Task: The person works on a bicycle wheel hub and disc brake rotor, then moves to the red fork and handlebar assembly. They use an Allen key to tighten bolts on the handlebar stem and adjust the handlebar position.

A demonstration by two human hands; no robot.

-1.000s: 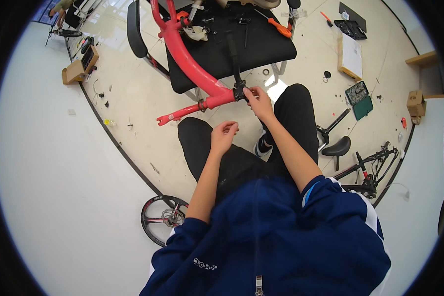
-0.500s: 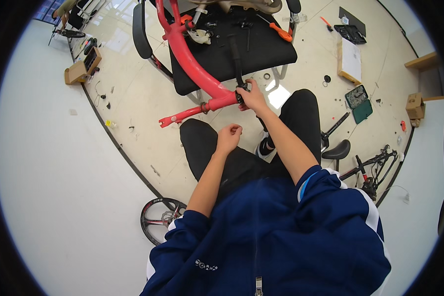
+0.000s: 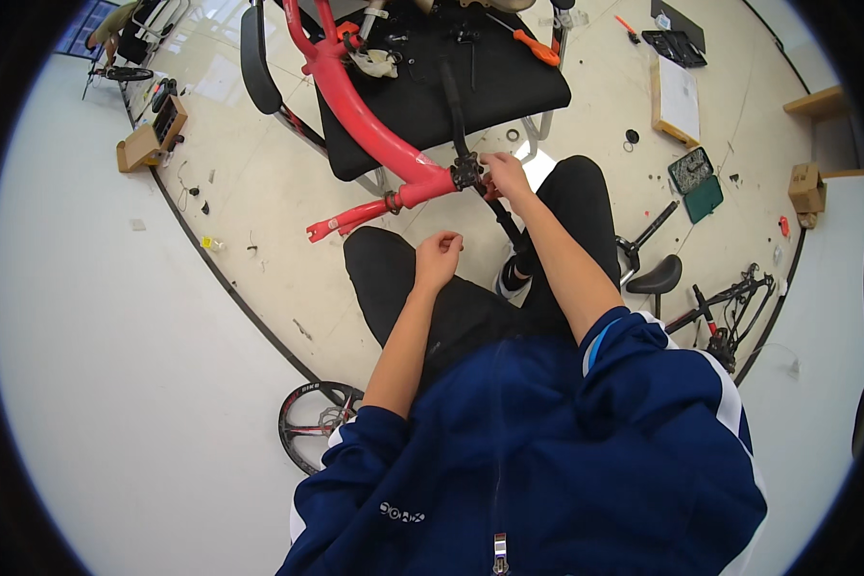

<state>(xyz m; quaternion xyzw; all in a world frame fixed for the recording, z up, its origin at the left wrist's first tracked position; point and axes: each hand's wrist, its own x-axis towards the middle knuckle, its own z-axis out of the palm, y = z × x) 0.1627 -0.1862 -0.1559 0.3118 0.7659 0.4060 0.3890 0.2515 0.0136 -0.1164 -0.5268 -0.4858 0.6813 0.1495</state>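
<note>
Leftmost, the curved red metal bicycle frame (image 3: 370,125) reaches over the black padded chair seat (image 3: 518,84), toward 11 o'clock from the black metal stem clamp (image 3: 466,171). My left hand (image 3: 437,259) hangs at 7 o'clock from the clamp, forearm slanting toward 1, fingers curled; whether they pinch anything I cannot tell. The long black handlebar (image 3: 451,104) runs from 12 to 5 o'clock, seemingly seated in the clamp, whose face my right hand (image 3: 509,178) has just uncovered by sliding to 3 o'clock. That forearm slants toward 11, fingers bent beside the bar, grip hidden.
</note>
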